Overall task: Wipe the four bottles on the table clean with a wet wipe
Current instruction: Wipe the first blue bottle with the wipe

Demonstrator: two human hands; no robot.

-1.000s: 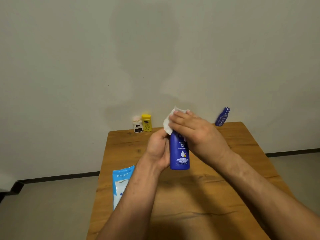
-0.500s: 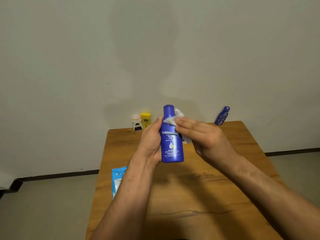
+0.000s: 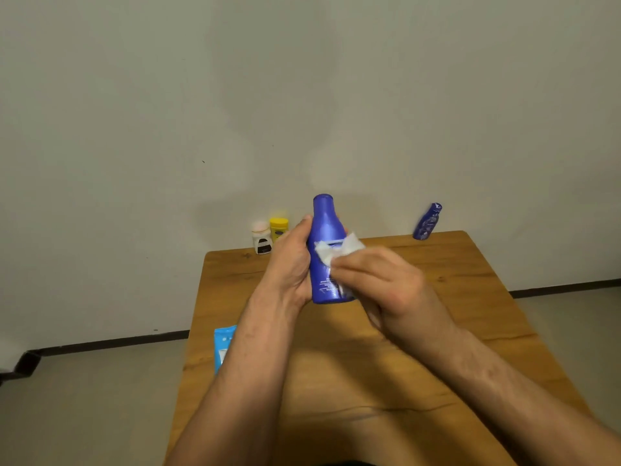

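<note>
My left hand (image 3: 289, 264) grips a large blue bottle (image 3: 324, 230) upright above the wooden table (image 3: 336, 364). With my right hand (image 3: 379, 284) I press a crumpled white wet wipe (image 3: 336, 252) against the bottle's front and right side. The lower label is partly hidden by the wipe and my fingers. At the table's far left edge stand a small white bottle with a dark label (image 3: 261, 237) and a yellow bottle (image 3: 279, 227) side by side. A small blue bottle (image 3: 426, 222) leans at the far right, against the wall.
A light blue wet wipe pack (image 3: 224, 344) lies at the table's left edge, partly hidden by my left forearm. A plain wall stands just behind the table. Grey floor lies on both sides.
The wipe was on top of the bottle's cap, then slid down to the shoulder and body. The cap is now uncovered. The bottle has risen a little in my left hand.
</note>
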